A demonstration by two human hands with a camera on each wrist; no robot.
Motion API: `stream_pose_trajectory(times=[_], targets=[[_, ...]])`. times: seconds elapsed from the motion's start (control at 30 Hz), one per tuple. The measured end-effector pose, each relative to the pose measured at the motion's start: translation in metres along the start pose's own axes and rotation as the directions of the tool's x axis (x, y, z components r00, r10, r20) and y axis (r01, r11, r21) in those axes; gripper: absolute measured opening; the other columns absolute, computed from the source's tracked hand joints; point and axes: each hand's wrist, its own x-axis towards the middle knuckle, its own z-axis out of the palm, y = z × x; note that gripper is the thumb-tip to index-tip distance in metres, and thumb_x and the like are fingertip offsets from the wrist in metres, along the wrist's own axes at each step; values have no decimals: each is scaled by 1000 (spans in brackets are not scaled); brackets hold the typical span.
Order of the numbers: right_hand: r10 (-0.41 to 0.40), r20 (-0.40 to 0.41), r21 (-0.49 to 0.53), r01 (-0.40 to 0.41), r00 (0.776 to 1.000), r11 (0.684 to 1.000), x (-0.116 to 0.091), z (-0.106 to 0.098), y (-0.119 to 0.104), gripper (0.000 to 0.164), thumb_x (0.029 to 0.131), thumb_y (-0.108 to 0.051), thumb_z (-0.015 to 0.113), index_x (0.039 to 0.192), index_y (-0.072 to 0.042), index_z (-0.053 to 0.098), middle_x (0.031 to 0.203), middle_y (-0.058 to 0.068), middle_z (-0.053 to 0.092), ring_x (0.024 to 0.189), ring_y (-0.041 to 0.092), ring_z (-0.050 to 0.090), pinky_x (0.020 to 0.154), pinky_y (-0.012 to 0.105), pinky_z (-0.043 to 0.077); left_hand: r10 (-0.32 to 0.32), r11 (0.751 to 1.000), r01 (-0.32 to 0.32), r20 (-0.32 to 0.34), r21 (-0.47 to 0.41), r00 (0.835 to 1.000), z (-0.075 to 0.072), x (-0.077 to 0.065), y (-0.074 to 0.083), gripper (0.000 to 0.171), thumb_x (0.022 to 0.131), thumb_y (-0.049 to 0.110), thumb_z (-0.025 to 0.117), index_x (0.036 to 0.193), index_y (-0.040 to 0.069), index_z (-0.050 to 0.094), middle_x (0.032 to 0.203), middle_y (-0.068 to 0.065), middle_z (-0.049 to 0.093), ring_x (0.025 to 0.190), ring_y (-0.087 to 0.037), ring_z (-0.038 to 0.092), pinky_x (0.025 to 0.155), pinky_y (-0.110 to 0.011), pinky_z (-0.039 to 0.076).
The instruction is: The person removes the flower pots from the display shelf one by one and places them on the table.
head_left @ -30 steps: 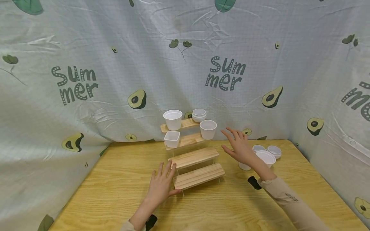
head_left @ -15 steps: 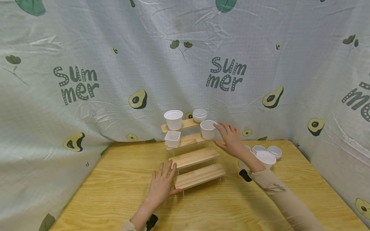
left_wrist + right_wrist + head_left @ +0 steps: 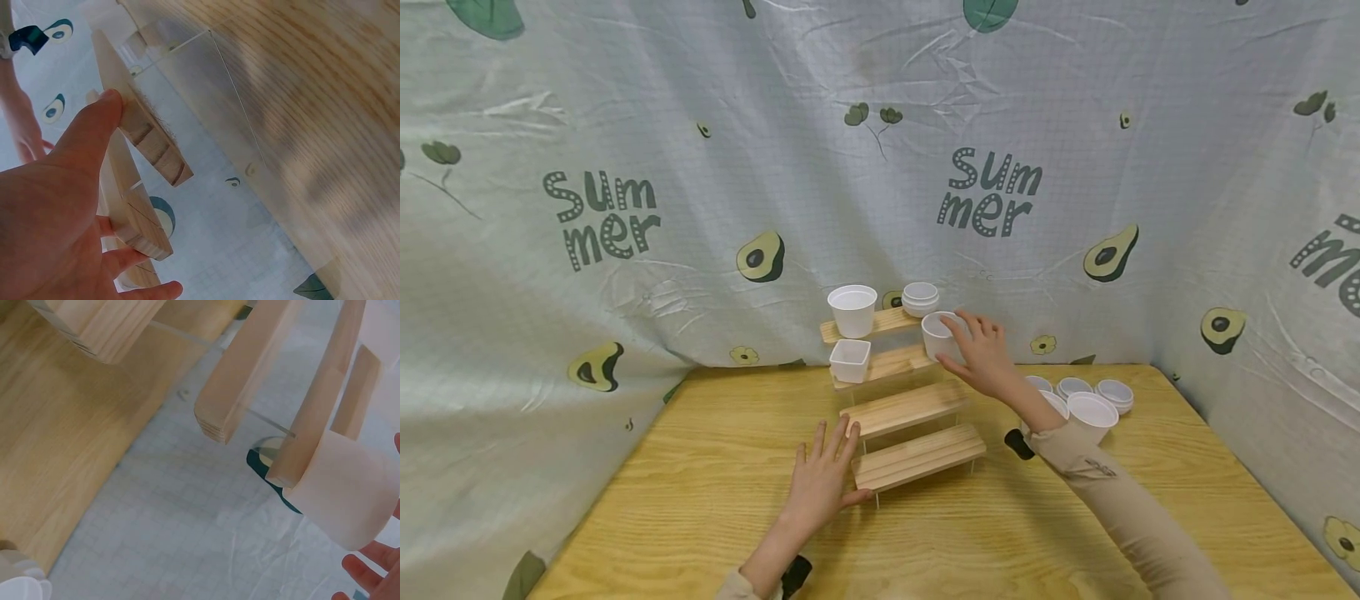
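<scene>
A stepped wooden stand (image 3: 917, 457) with clear side supports stands mid-table. My left hand (image 3: 820, 482) rests at its left end, fingers spread. In the left wrist view the thumb (image 3: 94, 125) touches one board, and other fingers lie against the board behind. My right hand (image 3: 988, 358) curls its fingers round a round white plastic pot (image 3: 934, 335) on the right end of the second-highest board. The right wrist view shows this pot (image 3: 350, 487) with fingers (image 3: 365, 572) at its rim; part of the hand is out of frame.
A square white pot (image 3: 850, 362) shares that board. Higher up stand a tall round pot (image 3: 853, 312) and a small rounded one (image 3: 921, 298). Several more white pots (image 3: 1092, 414) cluster on the table (image 3: 715, 467) at the right. A printed curtain (image 3: 820, 192) hangs behind.
My right hand has moved left, from beside the round pot to around its rim. The pot has not visibly moved. My left hand has stayed at the stand's left end.
</scene>
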Motion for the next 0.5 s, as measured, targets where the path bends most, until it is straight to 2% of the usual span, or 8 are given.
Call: stream_pose_trajectory(times=[0.5], targets=[[13, 40, -61, -10, 999, 998, 12, 9, -4, 53, 86, -40, 54, 131, -16, 40, 128, 21, 41, 111, 39, 39, 81, 53, 34, -2, 1000, 2, 1, -2, 1000, 0, -1, 0, 91, 64, 60, 65, 135, 10, 37, 142, -11, 33, 123, -40, 38, 85, -58, 42]])
